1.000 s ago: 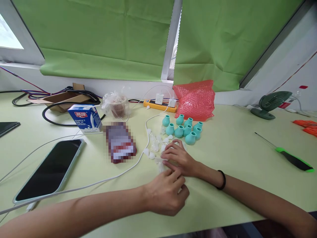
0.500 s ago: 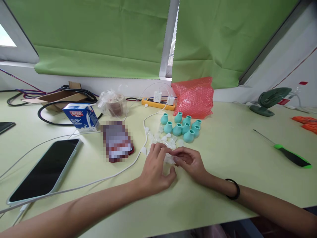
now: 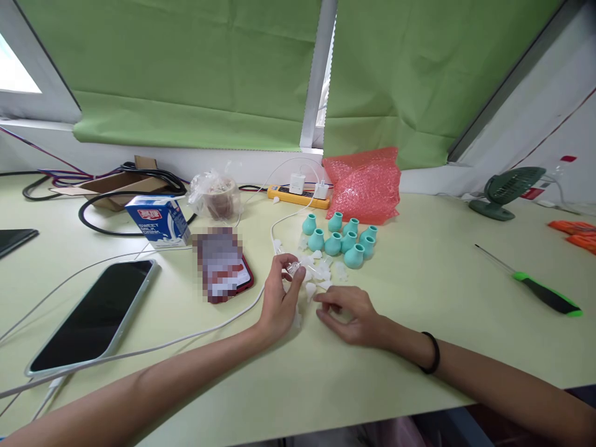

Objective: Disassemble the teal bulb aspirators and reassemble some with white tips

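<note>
My left hand (image 3: 278, 295) is curled at the edge of a heap of small clear plastic pieces (image 3: 318, 268) on the pale green table (image 3: 419, 298), and its thumb and fingers pinch one small clear piece (image 3: 293, 268). My right hand (image 3: 349, 307), with a black band on the wrist, lies just right of it; its fingers are bent and pressed to the table by a white piece (image 3: 311, 289). Behind the heap stand several teal rubber bulbs (image 3: 342, 239).
A white cable (image 3: 195, 335) runs past my left hand. To the left lie a red phone (image 3: 226, 267), a large dark phone (image 3: 93, 316) and a milk carton (image 3: 158, 220). Pink bubble wrap (image 3: 365, 183) and a power strip (image 3: 298, 195) sit behind; a green-handled screwdriver (image 3: 535, 288) lies right.
My left hand moved up and away from my right hand with a small clear piece pinched in it. My right hand drew back a little toward me and lowered onto the table.
</note>
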Demonstrator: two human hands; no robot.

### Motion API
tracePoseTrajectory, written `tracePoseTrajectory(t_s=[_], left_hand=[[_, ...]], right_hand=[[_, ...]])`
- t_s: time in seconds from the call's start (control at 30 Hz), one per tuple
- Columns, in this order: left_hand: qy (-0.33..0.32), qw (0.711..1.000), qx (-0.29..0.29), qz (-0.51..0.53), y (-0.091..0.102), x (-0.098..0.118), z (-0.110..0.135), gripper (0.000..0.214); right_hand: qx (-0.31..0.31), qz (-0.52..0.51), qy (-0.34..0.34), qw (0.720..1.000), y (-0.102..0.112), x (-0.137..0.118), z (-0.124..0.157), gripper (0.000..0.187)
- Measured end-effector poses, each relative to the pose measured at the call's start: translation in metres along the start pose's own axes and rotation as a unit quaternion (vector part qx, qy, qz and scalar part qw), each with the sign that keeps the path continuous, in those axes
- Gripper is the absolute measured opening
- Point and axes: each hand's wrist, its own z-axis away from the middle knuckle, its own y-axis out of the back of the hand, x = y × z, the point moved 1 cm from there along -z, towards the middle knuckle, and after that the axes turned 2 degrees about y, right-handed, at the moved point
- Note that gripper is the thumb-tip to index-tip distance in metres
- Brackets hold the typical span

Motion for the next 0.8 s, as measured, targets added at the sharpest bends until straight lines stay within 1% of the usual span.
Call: tracePoseTrajectory(t_s=[0.07,0.13,0.17,0.2,0.27,0.3,0.4,0.47,0.5,0.6,0.8], left_hand=[[0.002,1.0,-0.011,0.005,0.0,0.001,0.001,0.01],[0.006,1.0,-0.021,0.011,0.0,0.001,0.002,0.01],[0.008,1.0,-0.022,0.014,0.0,0.001,0.002,0.01],[0.011,1.0,-0.022,0.017,0.0,0.001,0.003,0.01],[0.017,0.999,-0.026,0.02,0.001,0.001,0.003,0.011],[0.019,0.999,-0.03,0.022,0.001,0.001,0.002,0.01],[0.02,0.998,-0.033,0.043,0.001,0.001,0.001,0.01],[0.021,0.997,-0.03,0.063,0.001,0.001,0.0,0.009],[0.022,0.997,-0.029,0.072,0.001,0.001,0.0,0.009],[0.021,0.996,-0.027,0.079,0.001,0.001,0.001,0.009],[0.0,0.999,-0.02,0.044,0.0,0.0,0.004,0.009]], right_hand=[[-0.103,0.047,0.058,0.992,-0.002,-0.008,0.0,0.028],[-0.188,0.1,0.09,0.973,-0.004,-0.016,-0.001,0.034],[-0.212,0.12,0.096,0.965,-0.005,-0.019,-0.001,0.035],[-0.221,0.134,0.093,0.962,-0.006,-0.021,-0.002,0.034],[-0.21,0.146,0.068,0.964,-0.006,-0.021,-0.004,0.031],[-0.195,0.15,0.048,0.968,-0.006,-0.018,-0.004,0.029],[-0.123,0.179,-0.007,0.976,-0.006,-0.005,-0.005,0.024],[-0.086,0.204,-0.023,0.975,-0.005,0.004,-0.006,0.024],[-0.077,0.213,-0.025,0.974,-0.004,0.007,-0.006,0.023],[-0.082,0.224,-0.03,0.971,-0.004,0.011,-0.008,0.023],[-0.114,0.261,-0.103,0.953,-0.004,0.007,-0.011,0.034]])
